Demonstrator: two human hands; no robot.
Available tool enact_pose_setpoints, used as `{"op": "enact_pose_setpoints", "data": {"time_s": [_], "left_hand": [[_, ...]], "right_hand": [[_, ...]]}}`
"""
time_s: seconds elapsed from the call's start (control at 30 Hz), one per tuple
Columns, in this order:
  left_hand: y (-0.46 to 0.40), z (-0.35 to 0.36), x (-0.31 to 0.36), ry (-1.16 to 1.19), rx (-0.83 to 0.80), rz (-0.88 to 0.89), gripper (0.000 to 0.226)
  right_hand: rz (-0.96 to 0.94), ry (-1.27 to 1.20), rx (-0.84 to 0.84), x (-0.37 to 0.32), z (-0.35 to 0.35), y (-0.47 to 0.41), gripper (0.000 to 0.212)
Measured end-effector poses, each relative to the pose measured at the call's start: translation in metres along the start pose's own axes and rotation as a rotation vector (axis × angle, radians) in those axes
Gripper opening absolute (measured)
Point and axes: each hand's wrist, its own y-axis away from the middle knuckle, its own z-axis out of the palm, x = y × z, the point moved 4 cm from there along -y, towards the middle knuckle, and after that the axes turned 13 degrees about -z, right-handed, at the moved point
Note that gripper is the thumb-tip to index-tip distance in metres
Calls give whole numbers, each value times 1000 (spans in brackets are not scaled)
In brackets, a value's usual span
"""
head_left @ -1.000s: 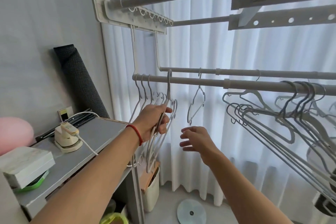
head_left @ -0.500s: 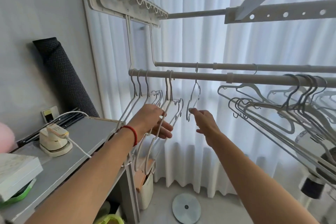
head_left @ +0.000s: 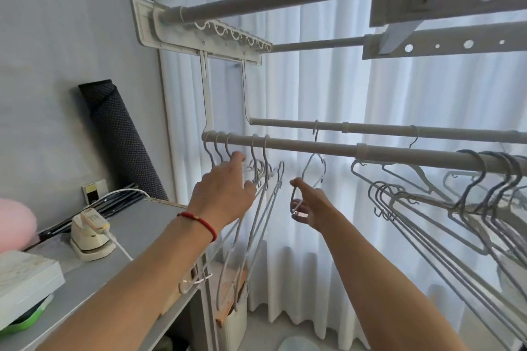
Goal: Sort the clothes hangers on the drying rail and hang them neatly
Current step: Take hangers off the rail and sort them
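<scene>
The front drying rail point(head_left: 313, 148) runs left to right at chest height, with a second rail point(head_left: 376, 128) behind it. Several pale wire hangers point(head_left: 258, 225) hang at its left end. My left hand point(head_left: 225, 188), with a red cord on the wrist, has straight fingers touching their hooks just under the rail. One small hanger point(head_left: 312, 164) hangs from the back rail. My right hand point(head_left: 309, 205) is at its lower loop, index finger straight, the other fingers curled at the wire. A dense bunch of grey hangers point(head_left: 427, 225) hangs tilted at the right.
A grey table point(head_left: 137, 225) at the left carries a small iron point(head_left: 88, 234) with its cord and a white box point(head_left: 25, 276). A black rolled mat point(head_left: 119, 134) leans on the wall. A bin point(head_left: 233, 322) stands under the left hangers. White curtains point(head_left: 342, 80) hang behind the rails.
My left hand let go of the hanger bodies and rose to the hooks under the rail. My right hand moved forward to the small hanger's lower loop.
</scene>
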Motion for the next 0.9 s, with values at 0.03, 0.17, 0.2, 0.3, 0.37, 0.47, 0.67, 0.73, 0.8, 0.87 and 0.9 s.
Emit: {"op": "enact_pose_setpoints", "data": {"time_s": [0.03, 0.17, 0.2, 0.3, 0.37, 0.47, 0.67, 0.73, 0.8, 0.87, 0.9], "left_hand": [[1, -5, 6, 14, 80, 46, 45], [11, -15, 32, 151, 272, 266, 31], [13, -14, 38, 164, 286, 300, 28], [21, -7, 51, 191, 299, 353, 23], [26, 0, 58, 205, 277, 392, 23], [32, 12, 65, 200, 212, 425, 23], [41, 28, 77, 171, 93, 444, 27], [42, 31, 77, 176, 64, 433, 28], [43, 35, 74, 177, 35, 403, 29], [44, 38, 69, 168, 3, 365, 29], [44, 40, 67, 164, -10, 350, 29]], "right_hand": [[-27, -7, 26, -2, 0, -3, 48], [-140, -20, 138, -23, -9, -11, 48], [-147, -11, 137, -28, -13, -12, 48], [-117, 15, 100, -39, -25, -9, 46], [-91, 44, 70, -38, -32, -4, 47], [-95, 62, 54, -27, -38, 5, 51], [-157, -4, 21, -55, -39, 12, 62], [-161, -30, 15, -71, -37, 12, 65], [-149, -22, 17, -78, -37, 13, 71], [-123, -8, 24, -76, -39, 15, 76], [-107, -15, 24, -72, -41, 16, 76]]}}
